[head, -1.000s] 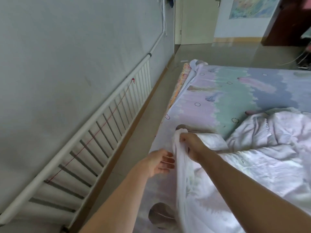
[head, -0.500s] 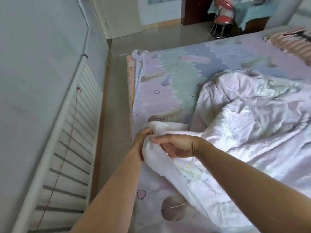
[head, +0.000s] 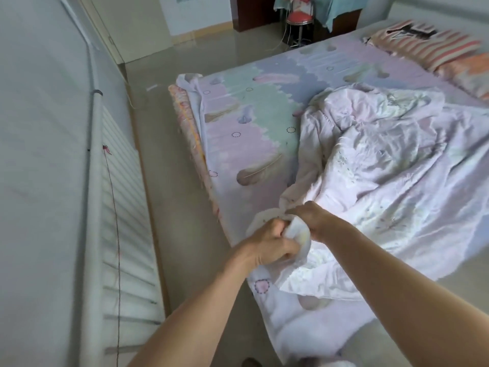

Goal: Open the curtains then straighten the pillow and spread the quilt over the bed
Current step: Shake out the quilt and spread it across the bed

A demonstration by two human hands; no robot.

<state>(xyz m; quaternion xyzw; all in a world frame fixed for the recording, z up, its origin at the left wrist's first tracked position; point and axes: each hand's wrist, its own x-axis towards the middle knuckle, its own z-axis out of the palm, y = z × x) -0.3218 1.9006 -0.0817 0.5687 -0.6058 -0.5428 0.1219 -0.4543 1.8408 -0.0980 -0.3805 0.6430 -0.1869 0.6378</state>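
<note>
Head view, only one angle here. Both hands are bunched up on the same corner of the quilt (head: 391,165), right at the near left corner of the bed (head: 238,144). Left hand (head: 270,243) has its fingers curled tight into a fist around a wad of the white fabric. Right hand (head: 315,221) is just beside it, nearly touching, fingers tucked under and pinching the quilt's edge, though I can't see the fingertips themselves. The rest of the quilt lies crumpled in a heap across the middle and right side of the bed, leaving the feather-print sheet bare along the left edge. The striped pillow (head: 423,46) sits at the far right corner. A white radiator (head: 116,207) runs along the wall on the left.
</note>
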